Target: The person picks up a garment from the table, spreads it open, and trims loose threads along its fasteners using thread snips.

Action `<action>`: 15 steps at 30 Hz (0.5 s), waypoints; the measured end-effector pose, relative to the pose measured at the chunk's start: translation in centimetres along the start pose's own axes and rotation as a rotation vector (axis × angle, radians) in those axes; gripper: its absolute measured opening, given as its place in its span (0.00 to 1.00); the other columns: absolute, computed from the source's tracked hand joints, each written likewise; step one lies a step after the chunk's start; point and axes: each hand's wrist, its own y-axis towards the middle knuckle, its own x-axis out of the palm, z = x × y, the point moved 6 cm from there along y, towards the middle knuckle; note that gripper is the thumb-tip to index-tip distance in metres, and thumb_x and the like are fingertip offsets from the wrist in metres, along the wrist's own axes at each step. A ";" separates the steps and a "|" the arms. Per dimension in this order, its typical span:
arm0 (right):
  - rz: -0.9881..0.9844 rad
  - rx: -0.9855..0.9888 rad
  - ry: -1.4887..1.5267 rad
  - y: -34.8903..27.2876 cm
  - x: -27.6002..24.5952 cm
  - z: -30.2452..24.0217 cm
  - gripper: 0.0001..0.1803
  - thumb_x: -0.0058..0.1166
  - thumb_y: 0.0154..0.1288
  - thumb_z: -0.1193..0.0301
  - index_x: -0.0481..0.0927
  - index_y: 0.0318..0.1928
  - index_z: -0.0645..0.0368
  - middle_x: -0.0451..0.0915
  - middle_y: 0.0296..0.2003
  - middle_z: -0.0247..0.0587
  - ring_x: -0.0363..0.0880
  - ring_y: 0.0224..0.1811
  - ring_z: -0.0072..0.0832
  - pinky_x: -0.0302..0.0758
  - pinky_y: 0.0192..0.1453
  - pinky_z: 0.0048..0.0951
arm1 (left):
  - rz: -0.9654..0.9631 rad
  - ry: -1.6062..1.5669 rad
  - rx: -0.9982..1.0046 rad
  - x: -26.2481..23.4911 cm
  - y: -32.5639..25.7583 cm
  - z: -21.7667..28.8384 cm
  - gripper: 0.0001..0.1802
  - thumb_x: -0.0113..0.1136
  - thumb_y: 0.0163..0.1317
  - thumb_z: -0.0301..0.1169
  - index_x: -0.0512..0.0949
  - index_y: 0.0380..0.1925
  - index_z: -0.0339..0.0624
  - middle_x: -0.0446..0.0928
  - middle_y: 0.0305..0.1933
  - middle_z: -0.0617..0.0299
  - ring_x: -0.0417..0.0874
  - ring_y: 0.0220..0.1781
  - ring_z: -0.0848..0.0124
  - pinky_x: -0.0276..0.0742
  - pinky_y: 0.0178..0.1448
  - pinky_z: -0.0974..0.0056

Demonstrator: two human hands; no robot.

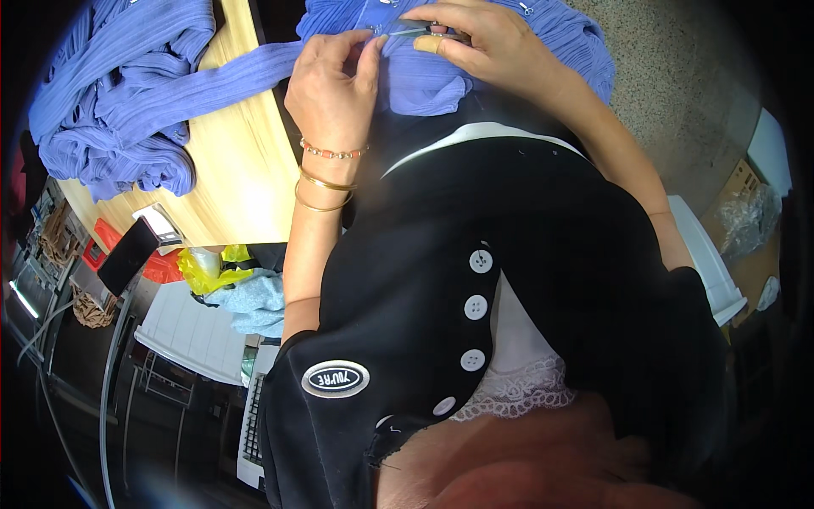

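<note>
A blue ribbed knit garment lies across my lap at the top of the view. My left hand is closed in a pinch on its edge, thumb and forefinger together. Close by on the right, my right hand is closed round small thread snips, their narrow blades pointing left toward my left fingertips. A tan cover wraps one right fingertip. Whether the blades touch a thread is too small to tell. From the garment, a blue knit strip runs left onto the table.
A pile of blue knits covers much of the light wooden table at left. By its near edge are a dark phone-like screen, a yellow bag and light blue cloth. A white bin stands at right, beside cardboard.
</note>
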 end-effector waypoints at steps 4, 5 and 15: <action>0.005 0.002 -0.011 0.0 0.0 0.0 0.17 0.59 0.63 0.68 0.80 0.49 0.64 0.80 0.36 0.50 0.80 0.40 0.44 0.77 0.44 0.37 | 0.050 0.016 0.082 0.1 0.0 0.2 0.06 0.71 0.56 0.35 0.85 0.29 0.48 0.77 0.26 0.67 0.81 0.28 0.69 0.74 0.32 0.65; 0.009 -0.004 -0.019 0.0 0.0 0.0 0.17 0.59 0.64 0.68 0.80 0.49 0.64 0.80 0.36 0.50 0.80 0.40 0.44 0.77 0.44 0.37 | 0.071 0.017 0.101 0.0 0.0 0.2 0.05 0.71 0.56 0.34 0.85 0.28 0.48 0.77 0.26 0.67 0.81 0.29 0.69 0.74 0.32 0.65; 0.018 -0.042 -0.078 0.1 0.2 -0.2 0.17 0.59 0.64 0.65 0.82 0.50 0.60 0.80 0.36 0.47 0.80 0.39 0.44 0.76 0.44 0.37 | 0.128 -0.216 0.123 -0.9 -0.2 0.4 0.04 0.70 0.57 0.31 0.83 0.29 0.46 0.80 0.30 0.66 0.81 0.30 0.70 0.74 0.37 0.66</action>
